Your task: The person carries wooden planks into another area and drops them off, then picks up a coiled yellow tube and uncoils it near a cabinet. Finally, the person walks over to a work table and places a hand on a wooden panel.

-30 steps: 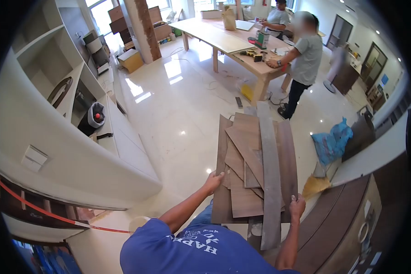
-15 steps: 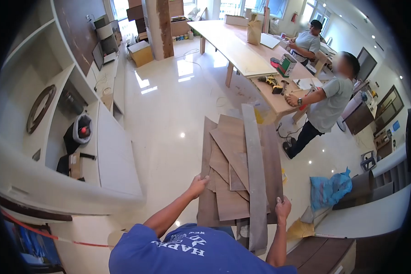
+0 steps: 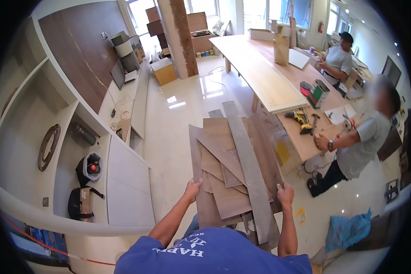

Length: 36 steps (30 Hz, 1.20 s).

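Observation:
In front of my body I carry a loose stack of thin brown wood-grain sheets point(image 3: 226, 198), cut to different sizes. My left hand point(image 3: 193, 190) is closed on the stack's left edge. Gripping the right edge is my right hand point(image 3: 285, 195), thumb on top; the fingers beneath are hidden. A long grey strip point(image 3: 246, 160) lies lengthwise over the pile, slightly slanted. Smaller pieces sit crooked under it, among them a pointed triangular offcut point(image 3: 217, 153).
A long worktable point(image 3: 260, 82) stands ahead, with a yellow drill point(image 3: 300, 121) and hammer on its near end. One person point(image 3: 370, 137) leans there; another point(image 3: 338, 59) is farther back. White shelving point(image 3: 128, 178) lines the left. A blue sack point(image 3: 347, 230) lies right.
My view has shifted right to left and forward, so the table and people appear lower and closer. Both hands keep their grip on the stack, which has moved along with me.

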{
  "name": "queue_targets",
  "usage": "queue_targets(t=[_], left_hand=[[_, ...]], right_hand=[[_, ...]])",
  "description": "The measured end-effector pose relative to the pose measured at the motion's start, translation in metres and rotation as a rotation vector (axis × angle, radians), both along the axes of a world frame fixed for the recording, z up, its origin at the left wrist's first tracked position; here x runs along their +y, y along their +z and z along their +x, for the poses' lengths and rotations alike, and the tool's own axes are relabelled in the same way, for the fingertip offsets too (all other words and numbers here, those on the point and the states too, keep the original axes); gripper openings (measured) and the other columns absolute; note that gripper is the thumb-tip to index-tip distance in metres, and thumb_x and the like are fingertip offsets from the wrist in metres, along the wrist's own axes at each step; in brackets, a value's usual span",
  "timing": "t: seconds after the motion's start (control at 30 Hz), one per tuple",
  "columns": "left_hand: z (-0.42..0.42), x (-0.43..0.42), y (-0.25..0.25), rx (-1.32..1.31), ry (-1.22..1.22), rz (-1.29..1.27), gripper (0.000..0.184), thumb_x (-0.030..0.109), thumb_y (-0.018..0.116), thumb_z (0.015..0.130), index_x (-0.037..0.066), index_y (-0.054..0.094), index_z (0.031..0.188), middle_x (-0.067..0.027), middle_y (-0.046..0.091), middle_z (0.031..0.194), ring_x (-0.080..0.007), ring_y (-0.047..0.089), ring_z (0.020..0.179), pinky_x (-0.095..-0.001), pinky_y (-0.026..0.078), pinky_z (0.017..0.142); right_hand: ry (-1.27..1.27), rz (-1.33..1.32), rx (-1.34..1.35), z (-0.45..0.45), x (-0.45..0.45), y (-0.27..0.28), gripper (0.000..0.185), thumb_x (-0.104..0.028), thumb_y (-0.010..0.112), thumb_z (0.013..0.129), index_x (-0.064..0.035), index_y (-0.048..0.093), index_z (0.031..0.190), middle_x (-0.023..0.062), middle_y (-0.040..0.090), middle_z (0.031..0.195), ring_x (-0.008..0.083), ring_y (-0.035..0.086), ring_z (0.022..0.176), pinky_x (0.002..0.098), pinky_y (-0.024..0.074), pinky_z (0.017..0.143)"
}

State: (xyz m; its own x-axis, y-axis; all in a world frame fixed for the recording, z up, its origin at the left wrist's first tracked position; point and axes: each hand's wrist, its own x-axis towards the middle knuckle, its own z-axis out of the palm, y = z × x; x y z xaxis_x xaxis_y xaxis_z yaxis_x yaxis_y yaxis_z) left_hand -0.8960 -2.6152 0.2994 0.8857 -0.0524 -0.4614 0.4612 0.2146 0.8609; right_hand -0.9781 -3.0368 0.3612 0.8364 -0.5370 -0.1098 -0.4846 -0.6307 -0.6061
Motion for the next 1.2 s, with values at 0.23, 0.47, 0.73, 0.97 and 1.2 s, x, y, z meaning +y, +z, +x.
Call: queue_targets(t=[0.23,0.47,0.73,0.97,1.2], left_hand=[[0.136,0.031,-0.015,-0.013,0.219,-0.015,0.031,0.014,0.062,0.094,-0.004,0.058,0.119,-0.0122,0.067,0.1,-0.0224,0.066,0.087,-0.0409,0.057,0.075],[0.311,0.094,-0.049,0.021,0.176,0.006,0.033,0.009,0.062,0.091,-0.004,0.058,0.121,-0.0147,0.069,0.103,-0.0242,0.067,0.089,-0.0387,0.057,0.079],[0.502,0.159,-0.019,-0.035,0.231,-0.049,0.033,0.01,0.063,0.091,-0.004,0.06,0.12,-0.0117,0.07,0.102,-0.022,0.068,0.086,-0.0377,0.057,0.078],[0.688,0.224,-0.021,-0.08,0.185,0.034,0.03,0.008,0.064,0.09,-0.004,0.061,0.117,-0.0111,0.069,0.1,-0.0217,0.067,0.085,-0.0379,0.057,0.076],[0.89,0.293,-0.025,0.002,0.399,0.154,0.027,0.007,0.069,0.086,-0.003,0.064,0.11,-0.0109,0.07,0.096,-0.0211,0.066,0.084,-0.0363,0.055,0.073]], right_hand=[[0.231,0.093,-0.227,0.214,0.02,-0.027,0.025,-0.021,0.067,0.087,-0.0042,0.07,0.105,0.0232,0.069,0.085,0.0405,0.068,0.082,0.0457,0.0501,0.072],[0.335,-0.055,-0.124,0.43,0.069,-0.029,0.031,-0.019,0.071,0.085,0.0036,0.068,0.106,0.0183,0.057,0.061,0.0205,0.051,0.056,0.0395,0.0418,0.056],[0.313,0.031,-0.104,0.63,0.131,-0.03,0.028,-0.018,0.069,0.086,0.0028,0.068,0.104,0.0204,0.069,0.078,0.0284,0.065,0.069,0.0378,0.0489,0.066],[0.344,0.017,-0.087,0.817,0.201,-0.028,0.03,-0.021,0.068,0.085,-0.0009,0.069,0.107,0.0259,0.069,0.09,0.0385,0.068,0.084,0.042,0.0509,0.074],[0.42,0.018,0.003,1.057,0.279,-0.007,0.04,-0.025,0.067,0.086,0.0014,0.067,0.116,0.0278,0.068,0.099,0.0403,0.068,0.095,0.0434,0.0517,0.081]])
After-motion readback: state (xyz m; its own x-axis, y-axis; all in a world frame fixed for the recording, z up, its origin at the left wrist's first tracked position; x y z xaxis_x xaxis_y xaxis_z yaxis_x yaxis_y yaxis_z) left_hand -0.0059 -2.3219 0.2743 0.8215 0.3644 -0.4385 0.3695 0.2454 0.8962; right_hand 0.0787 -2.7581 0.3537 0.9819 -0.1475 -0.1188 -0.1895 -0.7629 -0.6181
